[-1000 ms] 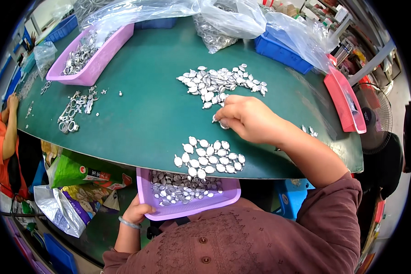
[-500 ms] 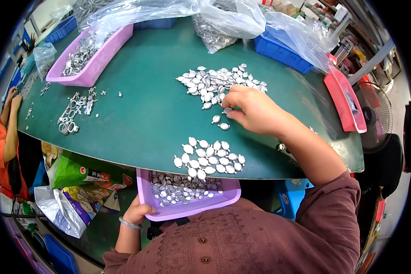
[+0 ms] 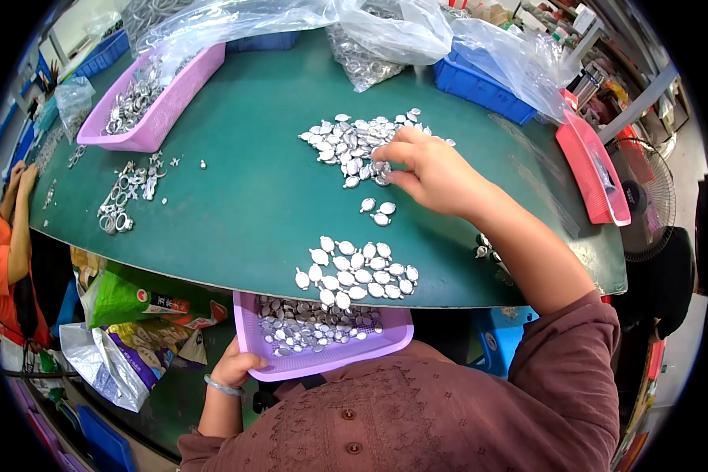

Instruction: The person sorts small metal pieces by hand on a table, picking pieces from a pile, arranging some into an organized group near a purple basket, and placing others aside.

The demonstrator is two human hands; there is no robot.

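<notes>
My left hand [image 3: 237, 365] grips the left corner of a purple plastic basket [image 3: 330, 366], tilted below the table's front edge. Inside it lie many small silver oval metal pieces [image 3: 311, 330]. Over the near edge of a loose pile of like silver pieces [image 3: 354, 141], my right hand [image 3: 429, 173] hovers with thumb and forefinger apart. Pieces show in the gap between those fingertips; its other fingers partly hide the pile. Just below sit three separate oval pieces [image 3: 380, 219]. Nearer to me, a spread group of ovals [image 3: 362, 275] lies at the table edge.
A second purple basket [image 3: 153, 140] of metal parts stands far left, with loose rings [image 3: 116, 206] nearby. Clear plastic bags [image 3: 393, 35] and a blue bin [image 3: 484, 86] line the back. A pink basket [image 3: 594, 177] and a fan [image 3: 645, 200] are at right. Another person's arm [image 3: 20, 228] rests left.
My right hand has left a single oval piece beside two others and moved up and left to the pile; its fingers have parted. My left hand stays on the basket.
</notes>
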